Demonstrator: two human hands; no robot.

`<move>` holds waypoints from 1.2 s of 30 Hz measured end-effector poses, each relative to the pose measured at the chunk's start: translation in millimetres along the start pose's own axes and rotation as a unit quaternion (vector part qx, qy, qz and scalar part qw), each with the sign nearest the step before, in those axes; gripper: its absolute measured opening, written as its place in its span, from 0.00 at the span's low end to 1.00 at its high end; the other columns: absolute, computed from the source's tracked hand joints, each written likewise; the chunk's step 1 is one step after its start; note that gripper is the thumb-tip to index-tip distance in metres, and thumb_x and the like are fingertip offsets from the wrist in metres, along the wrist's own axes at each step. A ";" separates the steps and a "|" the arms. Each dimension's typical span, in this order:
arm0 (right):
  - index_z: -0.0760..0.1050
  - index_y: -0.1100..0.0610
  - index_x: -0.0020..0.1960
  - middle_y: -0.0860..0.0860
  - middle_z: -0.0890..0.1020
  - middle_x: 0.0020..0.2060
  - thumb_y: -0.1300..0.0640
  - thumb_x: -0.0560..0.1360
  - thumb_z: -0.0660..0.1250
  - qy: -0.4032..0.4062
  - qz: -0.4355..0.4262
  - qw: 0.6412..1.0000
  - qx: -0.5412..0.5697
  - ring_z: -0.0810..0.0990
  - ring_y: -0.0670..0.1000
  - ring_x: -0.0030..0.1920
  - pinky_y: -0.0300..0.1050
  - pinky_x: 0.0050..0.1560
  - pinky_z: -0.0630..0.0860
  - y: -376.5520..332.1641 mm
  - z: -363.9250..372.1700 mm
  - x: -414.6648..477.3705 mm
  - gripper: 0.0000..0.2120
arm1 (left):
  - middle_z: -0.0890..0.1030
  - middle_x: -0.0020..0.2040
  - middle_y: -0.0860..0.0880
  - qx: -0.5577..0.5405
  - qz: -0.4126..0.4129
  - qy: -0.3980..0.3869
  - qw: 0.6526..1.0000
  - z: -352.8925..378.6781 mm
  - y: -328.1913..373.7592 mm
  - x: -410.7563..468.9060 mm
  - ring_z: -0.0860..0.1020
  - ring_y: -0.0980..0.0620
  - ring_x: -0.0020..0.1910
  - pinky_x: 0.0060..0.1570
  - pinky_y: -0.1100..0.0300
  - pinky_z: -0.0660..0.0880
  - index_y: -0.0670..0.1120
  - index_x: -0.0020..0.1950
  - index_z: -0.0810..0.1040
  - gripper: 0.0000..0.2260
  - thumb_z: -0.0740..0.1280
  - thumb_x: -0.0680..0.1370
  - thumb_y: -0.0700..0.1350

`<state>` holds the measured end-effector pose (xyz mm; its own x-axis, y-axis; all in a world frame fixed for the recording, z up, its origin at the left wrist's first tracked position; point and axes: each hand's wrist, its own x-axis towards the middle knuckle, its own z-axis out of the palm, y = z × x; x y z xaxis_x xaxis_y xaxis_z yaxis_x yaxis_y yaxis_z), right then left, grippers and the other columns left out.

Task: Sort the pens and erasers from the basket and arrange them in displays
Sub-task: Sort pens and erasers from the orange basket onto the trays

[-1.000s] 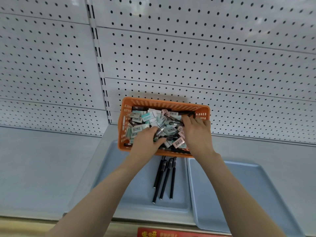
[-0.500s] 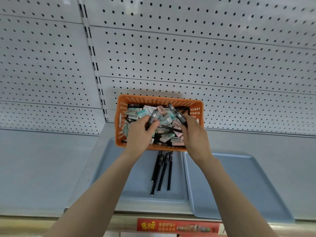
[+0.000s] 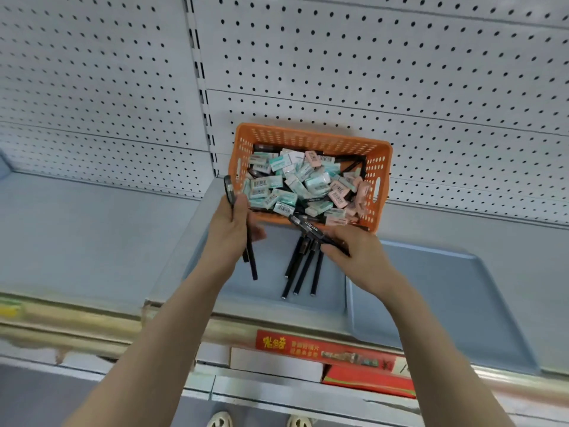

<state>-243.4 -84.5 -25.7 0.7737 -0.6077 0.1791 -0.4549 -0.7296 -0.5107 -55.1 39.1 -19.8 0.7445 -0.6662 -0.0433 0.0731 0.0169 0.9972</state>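
Gripping pens, left hand hovers; right hand too.

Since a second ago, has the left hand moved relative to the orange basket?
Yes. The left hand has drawn back out of the orange basket to its near-left corner, gripping black pens.

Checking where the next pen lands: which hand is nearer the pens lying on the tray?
Right. The right hand is at the pens' upper ends; the left hand is off to their left.
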 end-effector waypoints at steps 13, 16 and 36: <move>0.74 0.56 0.64 0.56 0.74 0.55 0.59 0.78 0.64 -0.033 0.102 0.992 -0.069 0.78 0.59 0.50 0.48 0.49 0.74 -27.2 49.5 -11.9 0.15 | 0.66 0.69 0.41 0.537 -0.070 -0.163 0.825 18.2 -39.7 -6.2 0.69 0.41 0.65 0.60 0.52 0.69 0.42 0.73 0.61 0.24 0.64 0.80 0.46; 0.78 0.60 0.58 0.56 0.75 0.52 0.59 0.79 0.62 -0.038 0.123 0.990 -0.066 0.78 0.57 0.48 0.45 0.47 0.73 -24.8 49.3 -11.3 0.11 | 0.66 0.69 0.42 0.619 -0.011 -0.139 0.773 15.9 -44.8 -11.2 0.67 0.40 0.65 0.64 0.52 0.67 0.44 0.73 0.63 0.24 0.63 0.80 0.51; 0.79 0.55 0.61 0.54 0.79 0.55 0.62 0.77 0.65 0.021 -0.008 0.985 -0.173 0.73 0.57 0.60 0.51 0.59 0.71 -1.4 1.8 88.5 0.14 | 0.78 0.56 0.47 0.483 0.231 -0.079 0.841 5.4 -23.4 25.6 0.77 0.45 0.53 0.50 0.55 0.74 0.46 0.57 0.82 0.10 0.68 0.77 0.40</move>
<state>-173.5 -136.7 -10.6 0.7662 -0.6029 0.2224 -0.5718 -0.7976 -0.1923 -41.3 17.6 -43.9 0.4428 -0.8465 0.2955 -0.8293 -0.2614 0.4939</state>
